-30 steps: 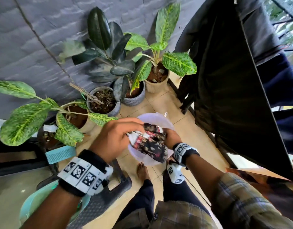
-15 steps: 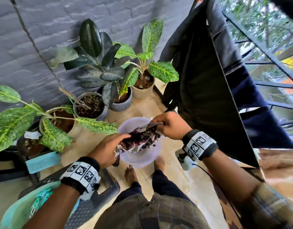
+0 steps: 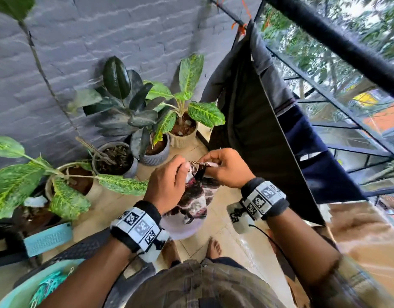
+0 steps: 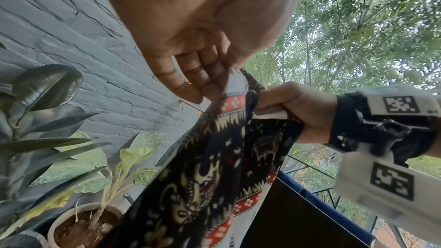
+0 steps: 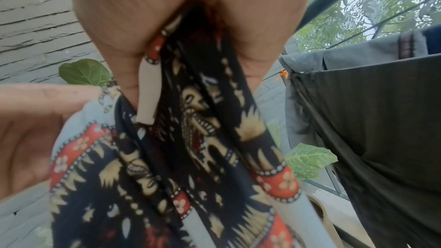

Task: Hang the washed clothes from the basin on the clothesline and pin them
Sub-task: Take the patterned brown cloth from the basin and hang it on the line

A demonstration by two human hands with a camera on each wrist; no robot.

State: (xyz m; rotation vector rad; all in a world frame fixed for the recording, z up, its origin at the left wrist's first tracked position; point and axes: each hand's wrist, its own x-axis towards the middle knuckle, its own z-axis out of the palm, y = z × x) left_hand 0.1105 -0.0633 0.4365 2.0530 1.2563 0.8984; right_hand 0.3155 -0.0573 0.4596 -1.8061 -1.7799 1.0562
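Note:
A patterned cloth [image 3: 195, 196] in black, red and cream hangs from both my hands above the pale basin [image 3: 180, 230] on the floor. My left hand [image 3: 167, 185] pinches its top edge, and in the left wrist view the cloth [image 4: 214, 157] drops from those fingers [image 4: 203, 74]. My right hand [image 3: 227, 168] grips the same edge close beside it; in the right wrist view the cloth [image 5: 190, 139] is bunched in the fist. The clothesline [image 3: 234, 16] runs from the wall at upper right, carrying a dark garment [image 3: 258, 134] and a navy one [image 3: 307, 141].
Several potted plants [image 3: 147, 112] stand along the grey brick wall [image 3: 102, 41] on the left. A dark rail [image 3: 338, 43] crosses overhead at the right, with a window grille [image 3: 347, 112] behind the hung clothes. A teal basin [image 3: 24, 290] sits at lower left. My bare feet [image 3: 214, 247] stand on tiles.
Both hands have lifted the patterned cloth up out of the basin and come close together at its top edge. My view has tilted upward, showing the line and rail.

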